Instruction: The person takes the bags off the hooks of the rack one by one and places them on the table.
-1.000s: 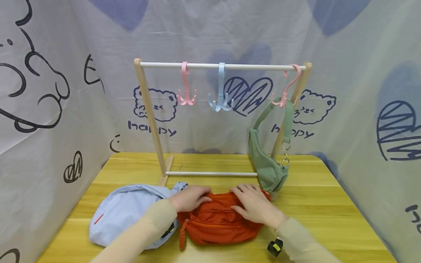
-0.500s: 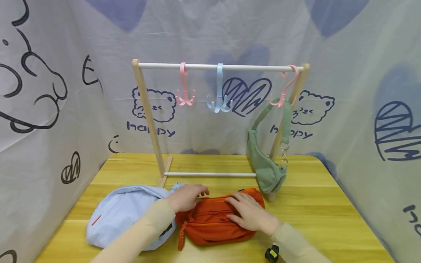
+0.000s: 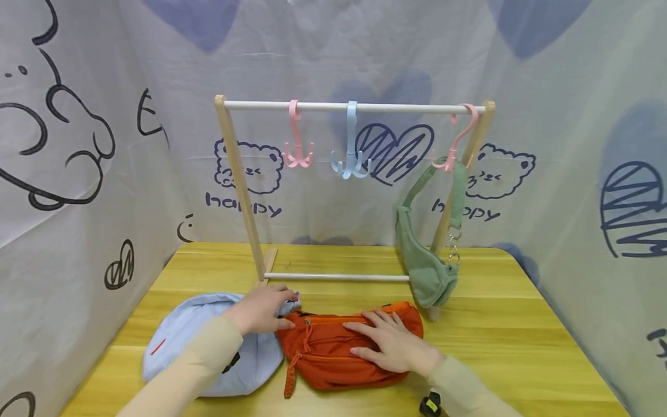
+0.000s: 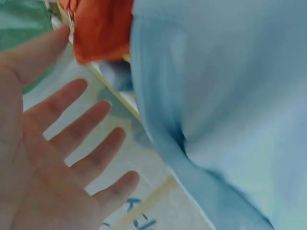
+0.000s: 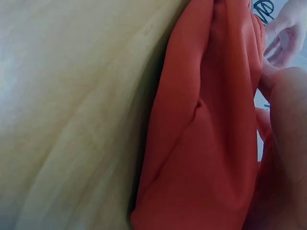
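An orange-red waist bag (image 3: 354, 350) with zip pulls lies on the table. My right hand (image 3: 393, 343) rests on its top with fingers spread. My left hand (image 3: 259, 310) hovers by the bag's left end, over the edge of a light blue bag (image 3: 193, 330). In the left wrist view the left hand's fingers (image 4: 91, 120) are extended and hold nothing, beside the blue bag's zipped edge. The right wrist view shows the red bag's side (image 5: 206, 124) close up, with the right hand (image 5: 288, 115) partly cut off at the edge.
A wooden rack with a white top bar (image 3: 323, 106) stands behind. From it hang a pink hook (image 3: 297, 139), a blue hook (image 3: 351, 145) and a second pink hook (image 3: 458, 139), which carries a green bag (image 3: 424, 260). Printed cloth walls surround the table (image 3: 505, 324).
My left hand has moved left off the red bag toward the blue bag, uncovering the red bag's upper zip pull. The right hand has slid slightly left and its fingers are spread wider.
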Available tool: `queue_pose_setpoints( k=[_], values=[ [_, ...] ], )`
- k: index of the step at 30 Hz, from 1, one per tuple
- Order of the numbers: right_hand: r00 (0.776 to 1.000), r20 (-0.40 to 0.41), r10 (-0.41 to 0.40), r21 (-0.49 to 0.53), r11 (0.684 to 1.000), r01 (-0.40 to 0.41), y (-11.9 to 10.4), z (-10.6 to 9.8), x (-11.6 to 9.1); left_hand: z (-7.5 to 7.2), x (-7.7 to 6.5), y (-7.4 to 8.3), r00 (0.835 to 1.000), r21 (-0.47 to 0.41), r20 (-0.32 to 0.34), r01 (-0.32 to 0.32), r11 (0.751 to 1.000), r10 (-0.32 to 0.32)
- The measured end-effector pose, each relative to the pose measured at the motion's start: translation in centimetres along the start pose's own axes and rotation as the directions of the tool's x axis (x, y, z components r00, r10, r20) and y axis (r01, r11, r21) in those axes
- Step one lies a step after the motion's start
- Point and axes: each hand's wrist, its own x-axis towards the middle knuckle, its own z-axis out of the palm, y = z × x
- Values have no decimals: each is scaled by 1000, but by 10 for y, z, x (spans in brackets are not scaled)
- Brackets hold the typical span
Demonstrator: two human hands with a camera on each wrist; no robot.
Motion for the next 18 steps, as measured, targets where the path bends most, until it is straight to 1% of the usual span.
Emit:
queue_pose_setpoints(
  k=[3, 5, 8, 10, 13, 18],
  values=[
    [1000, 1, 8, -2, 1000, -8, 0, 2, -2, -2, -9, -8, 998, 2, 49, 41, 999, -41],
    [1000, 1, 14, -4, 1000, -14, 0, 2, -4, -1, -13, -12, 993, -5, 96, 63, 998, -63],
    [1000, 7, 15, -2, 1000, -15, 1, 2, -7, 2, -17, -17, 985, 13, 159, 71, 997, -72],
    [1000, 10, 14, -6, 1000, -14, 1, 3, -8, 4, -19, -20, 981, 27, 182, 67, 997, -71],
    [1000, 12, 18, -13, 1000, -18, 2, 4, -8, 6, -19, -22, 981, 52, 184, 45, 998, -54],
    [999, 18, 42, -12, 999, -41, 3, 6, -9, 9, -19, -24, 985, 52, 165, 33, 998, -42]
  ],
)
